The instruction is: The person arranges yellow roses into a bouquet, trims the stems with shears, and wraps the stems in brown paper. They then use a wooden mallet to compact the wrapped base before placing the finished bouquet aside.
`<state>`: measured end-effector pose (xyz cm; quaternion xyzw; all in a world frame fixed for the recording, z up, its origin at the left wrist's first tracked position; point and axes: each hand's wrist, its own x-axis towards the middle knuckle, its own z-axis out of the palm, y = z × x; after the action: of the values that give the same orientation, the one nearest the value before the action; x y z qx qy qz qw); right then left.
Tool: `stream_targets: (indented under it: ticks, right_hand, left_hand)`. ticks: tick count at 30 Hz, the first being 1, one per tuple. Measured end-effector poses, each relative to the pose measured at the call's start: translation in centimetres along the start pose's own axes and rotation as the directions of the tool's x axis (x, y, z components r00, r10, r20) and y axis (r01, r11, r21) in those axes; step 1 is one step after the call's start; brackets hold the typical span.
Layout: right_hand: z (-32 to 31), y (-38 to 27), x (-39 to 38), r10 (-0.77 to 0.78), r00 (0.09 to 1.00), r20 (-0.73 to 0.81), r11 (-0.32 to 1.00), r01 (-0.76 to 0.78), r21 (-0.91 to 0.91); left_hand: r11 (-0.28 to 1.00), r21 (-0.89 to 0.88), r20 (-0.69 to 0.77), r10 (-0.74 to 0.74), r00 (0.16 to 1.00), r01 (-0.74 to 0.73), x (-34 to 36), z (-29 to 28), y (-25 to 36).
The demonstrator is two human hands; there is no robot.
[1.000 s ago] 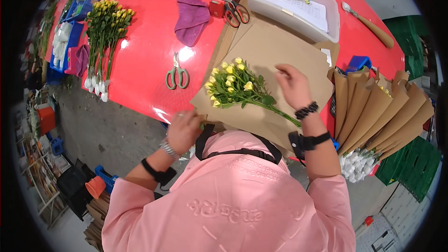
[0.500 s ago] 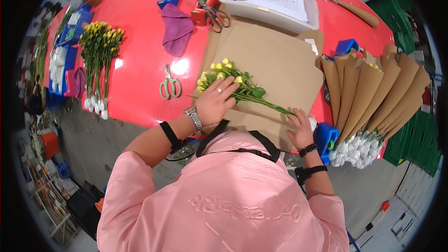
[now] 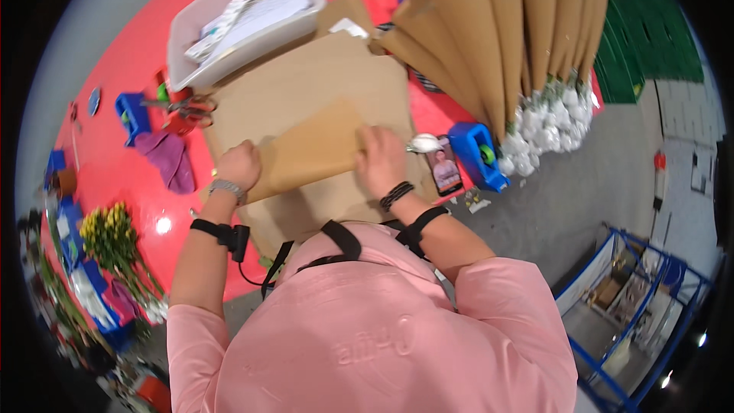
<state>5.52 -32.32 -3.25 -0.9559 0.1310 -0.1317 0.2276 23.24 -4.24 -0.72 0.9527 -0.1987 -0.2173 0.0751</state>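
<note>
A sheet of brown wrapping paper [image 3: 310,149] is folded over into a cone shape in front of me, on top of a stack of flat brown paper [image 3: 321,76]. At its left end my left hand [image 3: 241,166] is closed on the paper's edge. My right hand [image 3: 382,160] is curled over the narrower right end and grips it. The yellow roses are hidden inside the fold. From the right end, beside my right hand, a white-wrapped stem end [image 3: 424,143] sticks out.
Right of the paper lie a phone [image 3: 444,170] and a blue tape dispenser [image 3: 478,157]. Several paper-wrapped bouquets [image 3: 489,38] stand beyond. A white bin [image 3: 252,34], red-handled scissors [image 3: 195,109] and a purple cloth [image 3: 168,159] are at the far left. Loose yellow roses [image 3: 115,233] lie further left.
The roses lay bare under my hands; brown paper now covers them. My left hand has closed on the paper, and my right hand has curled over its end. The view has turned to the right.
</note>
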Motion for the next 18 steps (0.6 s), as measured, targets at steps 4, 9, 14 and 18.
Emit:
stream_targets:
  ticks: [4,9,14,18]
  right_hand:
    - [-0.1,-2.4,-1.8,-0.240,0.965,0.106,0.970,0.235,0.062]
    - [1.8,-1.7,-0.6,-0.263,0.958,0.112,0.965,0.263,0.017]
    - [2.4,-1.7,0.5,-0.212,0.974,0.081,0.977,0.211,0.019]
    - [2.4,-1.9,1.1,-0.224,0.965,0.135,0.973,0.229,-0.021]
  left_hand:
    - [1.000,-0.014,0.087,-0.025,0.996,0.026,2.6,-0.3,-0.9]
    - [0.999,0.041,0.006,0.033,0.999,-0.033,3.7,-2.1,1.1]
    - [0.986,-0.039,0.259,0.164,0.952,-0.159,2.8,-4.4,1.7]
    - [0.978,-0.188,0.358,0.155,0.921,-0.092,3.2,-2.6,-2.4]
